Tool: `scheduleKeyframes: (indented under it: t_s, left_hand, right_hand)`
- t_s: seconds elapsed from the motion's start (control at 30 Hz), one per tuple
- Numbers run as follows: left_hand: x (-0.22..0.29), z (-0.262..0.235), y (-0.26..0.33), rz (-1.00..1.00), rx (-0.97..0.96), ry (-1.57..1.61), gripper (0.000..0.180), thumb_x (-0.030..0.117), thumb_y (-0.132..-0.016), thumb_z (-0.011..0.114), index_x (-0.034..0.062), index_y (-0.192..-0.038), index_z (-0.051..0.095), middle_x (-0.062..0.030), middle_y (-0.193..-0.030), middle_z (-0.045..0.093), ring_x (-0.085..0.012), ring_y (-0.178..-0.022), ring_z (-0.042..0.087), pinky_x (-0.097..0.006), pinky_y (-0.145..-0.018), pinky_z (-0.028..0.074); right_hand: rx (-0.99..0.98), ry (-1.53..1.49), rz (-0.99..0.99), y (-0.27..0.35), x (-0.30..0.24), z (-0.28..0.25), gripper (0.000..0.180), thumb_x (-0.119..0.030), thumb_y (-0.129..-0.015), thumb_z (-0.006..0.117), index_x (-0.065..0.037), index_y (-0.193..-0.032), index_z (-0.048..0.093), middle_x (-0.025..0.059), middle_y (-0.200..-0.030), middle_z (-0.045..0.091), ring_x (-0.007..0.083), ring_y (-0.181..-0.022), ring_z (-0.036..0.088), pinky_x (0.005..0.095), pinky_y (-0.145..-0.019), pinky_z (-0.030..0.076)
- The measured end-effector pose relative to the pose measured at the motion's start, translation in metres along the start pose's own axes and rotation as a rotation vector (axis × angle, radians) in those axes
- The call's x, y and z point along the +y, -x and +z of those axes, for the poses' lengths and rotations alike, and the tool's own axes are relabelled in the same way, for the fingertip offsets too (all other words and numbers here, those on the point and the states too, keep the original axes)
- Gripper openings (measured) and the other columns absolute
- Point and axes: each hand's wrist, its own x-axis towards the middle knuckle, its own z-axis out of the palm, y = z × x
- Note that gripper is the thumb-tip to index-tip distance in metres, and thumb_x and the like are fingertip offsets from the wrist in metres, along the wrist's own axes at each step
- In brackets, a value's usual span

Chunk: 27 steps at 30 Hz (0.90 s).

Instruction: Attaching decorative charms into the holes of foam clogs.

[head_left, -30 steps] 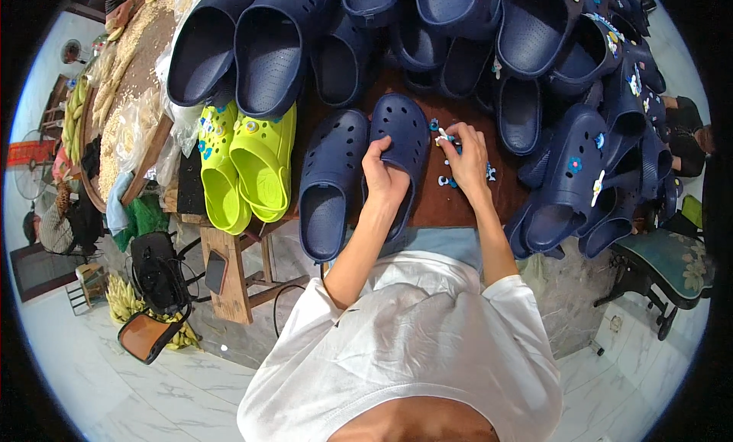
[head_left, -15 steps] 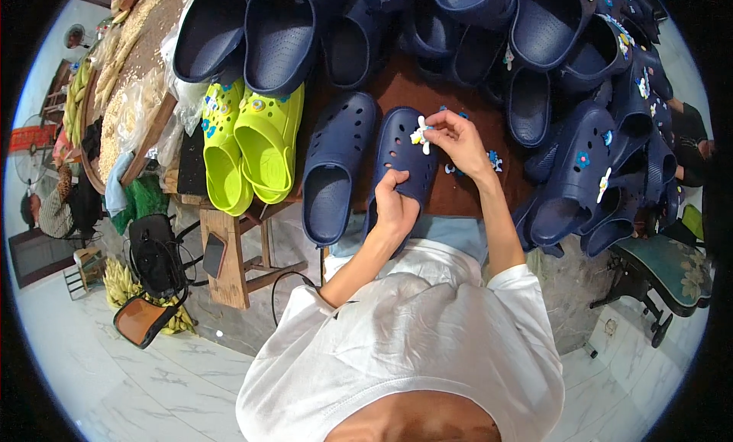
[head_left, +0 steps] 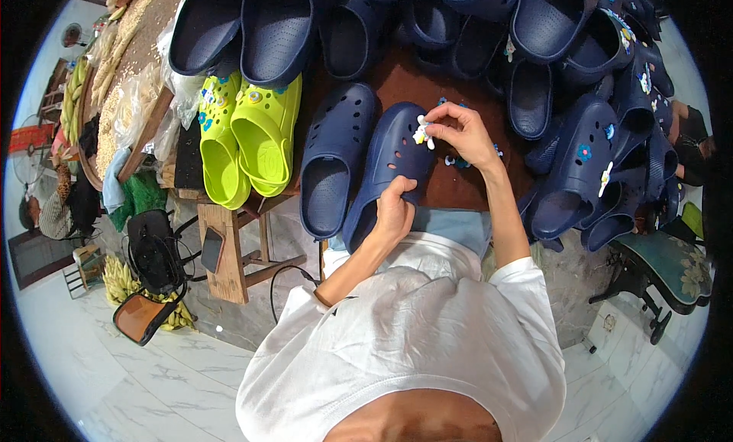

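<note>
A navy clog (head_left: pixel 395 148) with round holes lies tilted at the front edge of the brown table (head_left: pixel 450 190). My left hand (head_left: pixel 395 210) is closed round its side, thumb on top near the opening. Over the toe, my right hand (head_left: pixel 460 131) pinches a small white charm (head_left: pixel 424 132) with a yellow part. The charm is at the clog's upper holes; whether it sits in one I cannot tell. Another navy clog (head_left: pixel 336 163) without charms lies just left. More small blue and white charms (head_left: pixel 458 161) lie on the table, partly hidden beneath my right wrist.
A lime-green pair of clogs (head_left: pixel 259 140) with charms stands to the left. Navy clogs (head_left: pixel 279 37) line the back, and a pile of charm-decorated navy clogs (head_left: pixel 576 167) fills the right side. A phone (head_left: pixel 213 249) rests on a wooden stool (head_left: pixel 225 285) at lower left.
The held clog has turned, its heel swinging left and its toe leaning right. My left hand has shifted slightly with it. The right hand still pinches the charm over the toe.
</note>
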Motion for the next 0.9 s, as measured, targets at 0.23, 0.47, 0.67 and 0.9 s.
scheduleKeyframes:
  t_s: [0.23,0.47,0.67,0.9]
  left_hand:
    - [0.008,0.008,0.009,-0.072,0.006,-0.034,0.030,-0.002,-0.071,0.057,0.0013,-0.101,0.057,-0.0026,-0.102,0.056,-0.0154,-0.095,0.052,-0.028,-0.089,0.039]
    - [0.004,0.006,0.015,-0.075,0.069,-0.139,0.006,0.002,-0.072,0.059,0.0064,-0.075,0.058,0.0016,-0.081,0.053,-0.0098,-0.078,0.049,-0.025,-0.076,0.037]
    - [0.011,0.006,0.013,-0.064,0.036,-0.132,0.005,0.002,-0.072,0.058,0.0066,-0.072,0.057,0.0013,-0.077,0.053,-0.0102,-0.076,0.050,-0.026,-0.073,0.038]
    - [0.016,0.011,0.006,-0.112,0.005,0.071,0.025,0.000,-0.067,0.054,-0.0005,-0.091,0.059,-0.0072,-0.094,0.060,-0.0190,-0.088,0.057,-0.032,-0.085,0.045]
  right_hand:
    - [-0.058,-0.077,0.109,0.000,0.003,-0.007,0.015,-0.004,-0.083,0.068,0.000,-0.097,0.066,0.0050,-0.089,0.067,0.0094,-0.080,0.063,0.0225,-0.073,0.051]
    - [-0.168,0.052,0.127,-0.003,-0.009,-0.013,0.011,-0.006,-0.082,0.068,-0.002,-0.091,0.063,0.0021,-0.084,0.064,0.0075,-0.073,0.061,0.0224,-0.065,0.048]
    - [-0.095,0.192,-0.013,0.000,-0.001,-0.003,0.017,-0.008,-0.080,0.070,-0.003,-0.096,0.063,-0.0016,-0.087,0.054,0.0052,-0.074,0.054,0.0200,-0.064,0.043]
    - [0.044,0.306,-0.017,0.009,0.007,0.003,0.021,-0.010,-0.081,0.070,-0.004,-0.100,0.067,-0.0012,-0.091,0.052,0.0047,-0.077,0.049,0.0192,-0.066,0.040]
